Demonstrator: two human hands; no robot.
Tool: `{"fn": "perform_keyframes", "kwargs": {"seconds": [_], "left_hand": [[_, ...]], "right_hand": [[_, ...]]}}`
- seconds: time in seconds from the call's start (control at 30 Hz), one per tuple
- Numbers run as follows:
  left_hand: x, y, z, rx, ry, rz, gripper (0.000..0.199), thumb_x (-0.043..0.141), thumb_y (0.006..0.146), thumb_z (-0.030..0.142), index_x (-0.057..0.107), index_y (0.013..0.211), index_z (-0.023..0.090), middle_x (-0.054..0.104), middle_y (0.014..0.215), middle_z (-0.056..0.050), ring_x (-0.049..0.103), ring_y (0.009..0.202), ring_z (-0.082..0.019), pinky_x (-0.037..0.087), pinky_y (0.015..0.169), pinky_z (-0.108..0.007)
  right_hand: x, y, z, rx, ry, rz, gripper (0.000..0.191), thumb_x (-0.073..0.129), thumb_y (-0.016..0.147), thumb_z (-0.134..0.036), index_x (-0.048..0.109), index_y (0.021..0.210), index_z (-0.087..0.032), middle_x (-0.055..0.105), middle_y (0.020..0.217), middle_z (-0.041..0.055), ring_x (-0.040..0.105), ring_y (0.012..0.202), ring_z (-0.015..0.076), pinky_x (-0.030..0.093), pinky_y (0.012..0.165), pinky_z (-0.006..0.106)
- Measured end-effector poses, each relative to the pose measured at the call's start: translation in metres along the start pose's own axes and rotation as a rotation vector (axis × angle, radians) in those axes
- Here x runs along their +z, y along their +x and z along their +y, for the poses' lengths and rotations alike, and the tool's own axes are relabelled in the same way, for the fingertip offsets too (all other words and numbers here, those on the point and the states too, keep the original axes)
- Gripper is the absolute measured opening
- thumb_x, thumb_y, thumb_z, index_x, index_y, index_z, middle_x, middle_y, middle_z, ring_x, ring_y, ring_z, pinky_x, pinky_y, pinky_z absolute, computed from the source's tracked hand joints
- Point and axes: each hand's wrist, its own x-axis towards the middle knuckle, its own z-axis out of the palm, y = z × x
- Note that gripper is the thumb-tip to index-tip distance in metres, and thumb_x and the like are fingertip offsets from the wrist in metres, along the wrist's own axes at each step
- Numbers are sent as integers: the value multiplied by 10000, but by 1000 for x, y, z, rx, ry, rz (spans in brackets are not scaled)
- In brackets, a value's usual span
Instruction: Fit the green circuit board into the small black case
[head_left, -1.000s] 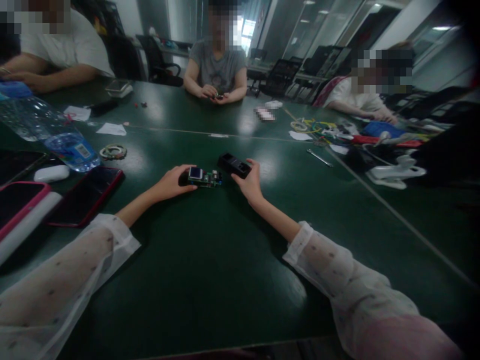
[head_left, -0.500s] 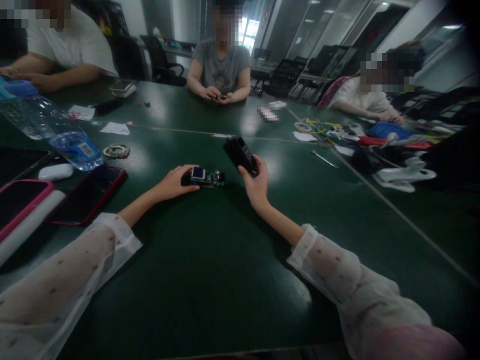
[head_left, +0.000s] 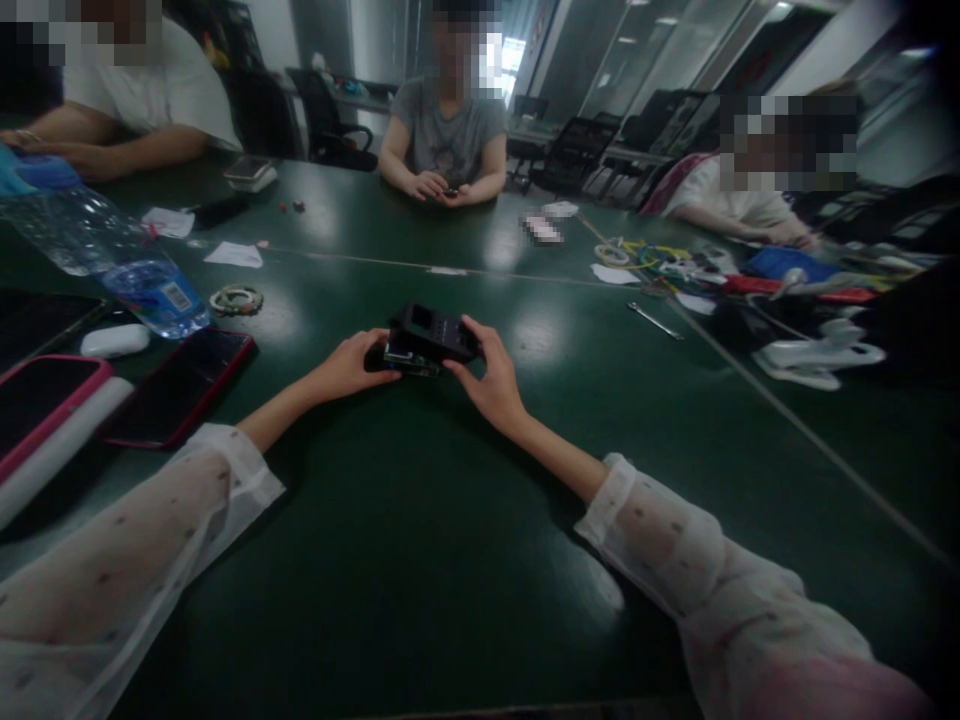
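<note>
At twelve o'clock, my left hand (head_left: pixel 349 368) pinches the circuit board (head_left: pixel 417 368), likely steadying it, while my right hand (head_left: pixel 495 388) grips the tilted black case (head_left: pixel 433 336) above by its three-o'clock end, seemingly for control.

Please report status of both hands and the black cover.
Left hand holding circuit board. Right hand holding black cover, tilted over board. Red-edged phone lies left of both hands, touching neither.

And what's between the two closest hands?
The head view shows a black cover, held by the right hand, tilted over a circuit board in the left hand.
</note>
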Motion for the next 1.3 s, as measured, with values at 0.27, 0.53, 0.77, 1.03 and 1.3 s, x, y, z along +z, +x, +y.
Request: {"fn": "perform_keyframes", "kwargs": {"seconds": [0.27, 0.53, 0.77, 1.03, 1.3], "left_hand": [[2, 0, -2, -30, -19, -4, 627, 711, 779, 488, 513, 1294, 190, 597, 1244, -129, 597, 1102, -300, 483, 931, -476], [0, -1, 0, -68, 10, 0, 729, 717, 752, 521, 464, 1343, 177, 572, 1300, -162, 581, 1155, -335, 483, 952, -495], [3, 0, -3, -51, -19, 7, 804, 735, 729, 517, 419, 1385, 176, 554, 1341, -177, 584, 1169, -343, 478, 968, -507], [4, 0, -8, -29, -5, 10, 822, 730, 740, 531, 400, 1403, 175, 528, 1374, -185, 555, 1217, -358, 455, 997, -519], [1, 0, -1, -38, 13, -8, 823, 713, 752, 555, 395, 1405, 167, 522, 1376, -185, 539, 1234, -357, 424, 1031, -533]], "right_hand": [[0, 1, 1, -20, -8, -89, 637, 594, 916, -284, 306, 1478, -370, 503, 1344, 83, 497, 1257, 287, 459, 1060, 540], [3, 3, 6, 15, -4, -201, 610, 611, 902, -291, 352, 1453, -323, 530, 1282, 99, 547, 1177, 278, 492, 1008, 524], [5, 3, 7, 18, -52, -221, 626, 630, 888, -309, 334, 1440, -293, 520, 1341, 109, 531, 1241, 293, 471, 1041, 539], [2, 2, 3, -9, -114, -217, 623, 627, 887, -315, 332, 1436, -283, 532, 1312, 114, 558, 1183, 284, 494, 1003, 520], [1, 2, 3, -13, -119, -208, 603, 660, 859, -325, 394, 1397, -273, 550, 1250, 105, 567, 1138, 281, 521, 944, 488]]}}
